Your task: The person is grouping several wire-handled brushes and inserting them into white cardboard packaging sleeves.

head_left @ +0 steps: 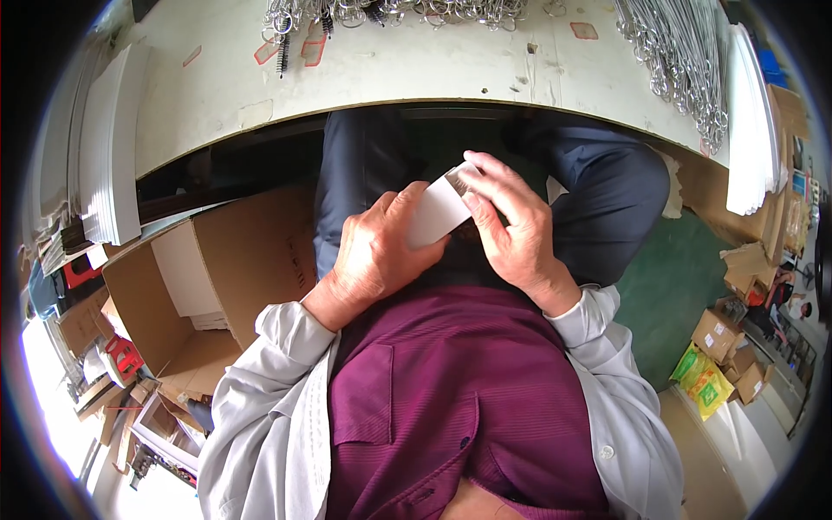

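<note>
A small white cardboard box (438, 214) is held tilted above my lap, its upper right end pointing away from me. My left hand (374, 247) is closed round the box's lower left part, with the thumb along the near side. At the other end, my right hand (520, 230) has its thumb and fingers pressed on the rim and end flap. That end looks at least partly open, but the fingers hide much of it, and what is inside cannot be seen.
Ahead is a white worktable (390, 74) with a heap of ringed wire brushes (407, 12) and a bundle of long looped wires (680, 74). White flat card stacks stand left (114, 147) and right (752, 121). An open brown carton (251, 260) sits at my left.
</note>
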`<action>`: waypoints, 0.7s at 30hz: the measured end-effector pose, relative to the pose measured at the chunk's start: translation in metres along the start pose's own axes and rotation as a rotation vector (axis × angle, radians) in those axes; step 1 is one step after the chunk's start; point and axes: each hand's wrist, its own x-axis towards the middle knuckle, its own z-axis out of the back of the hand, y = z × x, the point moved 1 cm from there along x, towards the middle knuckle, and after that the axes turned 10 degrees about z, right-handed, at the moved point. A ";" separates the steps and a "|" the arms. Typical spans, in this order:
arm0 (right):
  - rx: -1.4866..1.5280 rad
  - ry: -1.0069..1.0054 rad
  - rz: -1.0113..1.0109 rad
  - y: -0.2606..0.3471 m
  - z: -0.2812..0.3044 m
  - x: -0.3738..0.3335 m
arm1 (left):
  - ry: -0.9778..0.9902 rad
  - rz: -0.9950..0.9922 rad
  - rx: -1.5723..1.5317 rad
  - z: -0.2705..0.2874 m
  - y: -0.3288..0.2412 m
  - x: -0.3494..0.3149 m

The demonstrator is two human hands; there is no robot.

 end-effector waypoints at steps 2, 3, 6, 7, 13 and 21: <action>0.021 0.033 -0.013 0.000 -0.002 -0.005 | -0.003 -0.009 -0.003 -0.001 0.002 -0.002; 0.062 0.043 -0.022 -0.001 -0.003 -0.006 | -0.007 -0.017 -0.007 -0.002 0.002 -0.003; 0.137 0.110 -0.063 0.005 0.002 -0.007 | -0.022 -0.032 -0.012 -0.002 0.003 -0.004; 0.162 0.031 -0.122 0.009 0.002 -0.008 | -0.024 -0.031 -0.014 -0.001 0.002 -0.002; 0.073 0.109 -0.072 0.009 0.001 -0.015 | -0.009 -0.006 -0.023 -0.005 0.007 -0.003; 0.493 0.010 -0.483 0.015 0.001 -0.022 | 0.082 0.012 -0.066 0.001 0.001 0.002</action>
